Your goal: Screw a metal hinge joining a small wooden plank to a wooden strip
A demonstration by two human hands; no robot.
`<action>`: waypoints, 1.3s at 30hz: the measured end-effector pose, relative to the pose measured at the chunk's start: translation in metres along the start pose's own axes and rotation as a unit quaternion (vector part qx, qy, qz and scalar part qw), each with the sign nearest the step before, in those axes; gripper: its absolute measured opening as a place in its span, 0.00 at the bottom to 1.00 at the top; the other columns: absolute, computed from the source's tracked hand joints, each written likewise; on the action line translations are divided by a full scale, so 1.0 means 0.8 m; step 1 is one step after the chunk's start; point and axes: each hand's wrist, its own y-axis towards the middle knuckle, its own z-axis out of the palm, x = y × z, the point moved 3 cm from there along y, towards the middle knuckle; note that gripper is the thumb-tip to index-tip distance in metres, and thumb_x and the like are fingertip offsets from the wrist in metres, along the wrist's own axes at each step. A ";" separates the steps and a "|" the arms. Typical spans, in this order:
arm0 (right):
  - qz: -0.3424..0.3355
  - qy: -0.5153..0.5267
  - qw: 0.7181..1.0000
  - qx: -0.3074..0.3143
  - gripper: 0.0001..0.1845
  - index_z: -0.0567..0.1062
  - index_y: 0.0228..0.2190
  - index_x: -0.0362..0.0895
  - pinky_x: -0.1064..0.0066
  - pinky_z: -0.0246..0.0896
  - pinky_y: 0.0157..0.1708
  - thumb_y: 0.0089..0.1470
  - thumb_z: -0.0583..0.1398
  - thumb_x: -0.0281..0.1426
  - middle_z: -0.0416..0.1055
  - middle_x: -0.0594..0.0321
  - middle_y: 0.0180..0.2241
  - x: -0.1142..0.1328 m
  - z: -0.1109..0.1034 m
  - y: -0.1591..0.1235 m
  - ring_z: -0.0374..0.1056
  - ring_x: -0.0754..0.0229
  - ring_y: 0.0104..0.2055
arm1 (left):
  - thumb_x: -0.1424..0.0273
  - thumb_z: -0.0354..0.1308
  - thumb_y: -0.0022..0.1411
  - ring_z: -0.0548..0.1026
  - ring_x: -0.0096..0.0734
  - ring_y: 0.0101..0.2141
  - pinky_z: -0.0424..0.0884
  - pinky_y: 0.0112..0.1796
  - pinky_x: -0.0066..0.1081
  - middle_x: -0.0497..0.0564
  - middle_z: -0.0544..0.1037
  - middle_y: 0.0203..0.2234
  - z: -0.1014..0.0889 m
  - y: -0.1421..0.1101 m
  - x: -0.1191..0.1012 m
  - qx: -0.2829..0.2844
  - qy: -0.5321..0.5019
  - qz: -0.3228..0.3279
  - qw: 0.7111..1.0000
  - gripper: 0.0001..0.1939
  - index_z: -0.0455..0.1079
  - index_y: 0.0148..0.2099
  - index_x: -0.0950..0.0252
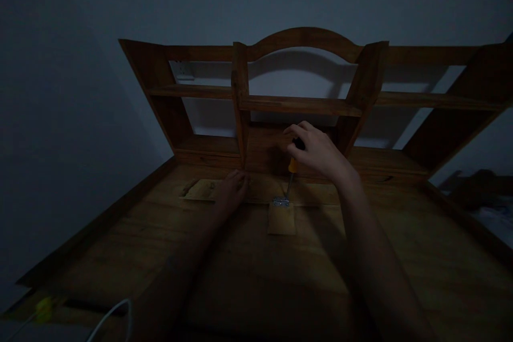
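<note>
My right hand (315,149) is closed around a screwdriver (293,164) with a yellow and black handle. Its shaft slants down, and the tip meets a small metal hinge (281,201). The hinge joins a long thin wooden strip (200,190) to a small square wooden piece (281,219) nearer me. On the strip, left of the hinge, rests my left hand (233,188), its fingers bent and pressed against the wood. Dim light hides exactly how those fingertips grip.
A wooden shelf unit (300,104) with compartments and an arched top rail stands behind, against the wall. The wooden desktop (152,240) spreads below my arms. A white cable (116,307) and a yellow object (44,310) lie at the lower left. An outlet (184,70) shows through the shelf.
</note>
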 end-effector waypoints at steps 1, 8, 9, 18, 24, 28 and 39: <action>-0.001 0.001 1.000 0.003 0.17 0.72 0.49 0.46 0.60 0.62 0.47 0.58 0.56 0.31 0.69 0.55 0.49 0.001 0.000 0.000 0.69 0.50 0.46 | 0.65 0.45 0.72 0.74 0.37 0.42 0.69 0.43 0.34 0.53 0.75 0.39 0.000 0.000 0.000 0.002 0.001 -0.001 1.000 0.15 0.71 0.39 0.62; 0.002 -0.027 1.000 -0.005 0.14 0.73 0.45 0.46 0.60 0.61 0.43 0.62 0.56 0.40 0.70 0.54 0.45 0.007 0.002 0.000 0.69 0.49 0.44 | 0.63 0.45 0.72 0.74 0.36 0.40 0.69 0.42 0.34 0.52 0.74 0.37 0.002 0.001 0.000 -0.001 0.012 0.002 1.000 0.15 0.70 0.38 0.62; 0.006 -0.044 0.999 -0.013 0.16 0.73 0.45 0.46 0.60 0.61 0.41 0.63 0.56 0.43 0.70 0.54 0.44 0.006 0.002 0.000 0.69 0.48 0.43 | 0.63 0.45 0.72 0.74 0.36 0.40 0.69 0.42 0.35 0.52 0.74 0.37 0.002 0.001 0.000 0.001 0.009 0.002 1.000 0.15 0.70 0.39 0.62; -0.004 -0.045 0.999 -0.004 0.12 0.72 0.44 0.45 0.60 0.61 0.41 0.58 0.57 0.30 0.70 0.54 0.45 0.009 -0.002 -0.001 0.69 0.49 0.42 | 0.63 0.45 0.72 0.74 0.37 0.41 0.69 0.44 0.35 0.52 0.75 0.37 0.002 0.000 -0.001 0.008 -0.002 0.002 1.000 0.15 0.71 0.39 0.62; 0.016 -0.085 0.996 -0.016 0.12 0.72 0.41 0.45 0.61 0.59 0.38 0.62 0.57 0.39 0.70 0.53 0.43 0.009 -0.001 -0.002 0.69 0.48 0.40 | 0.64 0.45 0.72 0.74 0.36 0.41 0.69 0.43 0.34 0.52 0.75 0.37 0.003 0.000 -0.001 0.019 -0.004 0.008 1.000 0.15 0.70 0.39 0.62; 0.009 -0.089 0.996 -0.017 0.10 0.71 0.42 0.45 0.61 0.59 0.38 0.61 0.58 0.36 0.70 0.54 0.42 0.007 0.000 -0.002 0.69 0.49 0.40 | 0.64 0.45 0.72 0.74 0.36 0.41 0.69 0.43 0.34 0.52 0.74 0.37 0.005 0.000 0.000 0.020 -0.005 0.006 1.000 0.15 0.70 0.38 0.62; 0.003 -0.020 1.000 0.010 0.16 0.69 0.48 0.46 0.58 0.61 0.44 0.56 0.57 0.32 0.68 0.54 0.49 0.007 -0.006 -0.005 0.68 0.48 0.45 | 0.63 0.45 0.72 0.74 0.36 0.41 0.70 0.43 0.35 0.52 0.75 0.39 0.006 -0.002 0.001 0.018 -0.003 0.012 1.000 0.15 0.72 0.41 0.62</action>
